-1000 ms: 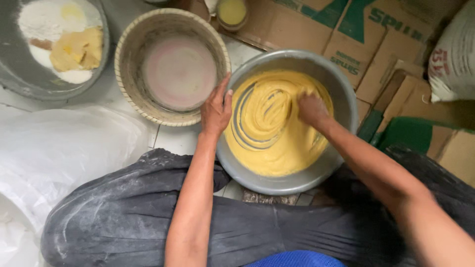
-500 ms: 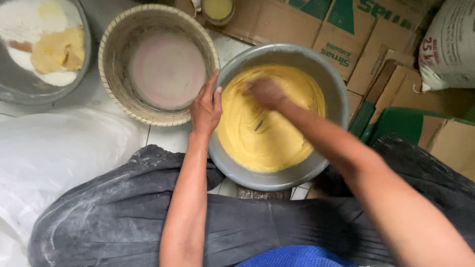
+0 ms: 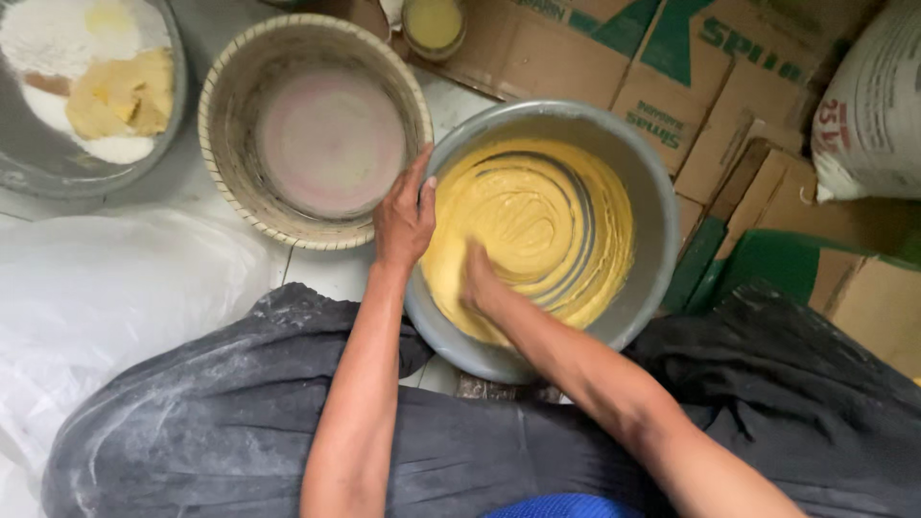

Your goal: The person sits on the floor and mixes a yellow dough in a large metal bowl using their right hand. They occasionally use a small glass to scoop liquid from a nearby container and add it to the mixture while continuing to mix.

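Note:
A grey metal bowl (image 3: 652, 206) sits in front of my knees, holding thick yellow batter (image 3: 561, 221) marked with curved finger tracks. My left hand (image 3: 403, 216) grips the bowl's left rim, thumb over the edge. My right hand (image 3: 477, 278) is pushed down into the batter at the near left side, fingers buried and hidden in it.
A round woven basket (image 3: 225, 105) with a pale mesh bottom stands to the left. A metal pan (image 3: 173, 125) of white flour and yellow lumps is far left. Flattened cardboard boxes (image 3: 585, 58), a small yellow cup (image 3: 432, 24), a white sack (image 3: 873, 105) and white plastic sheet (image 3: 106, 297) surround.
My right hand has swept through the batter from the far right side, across the top left, down to the near left. My left hand stays on the rim.

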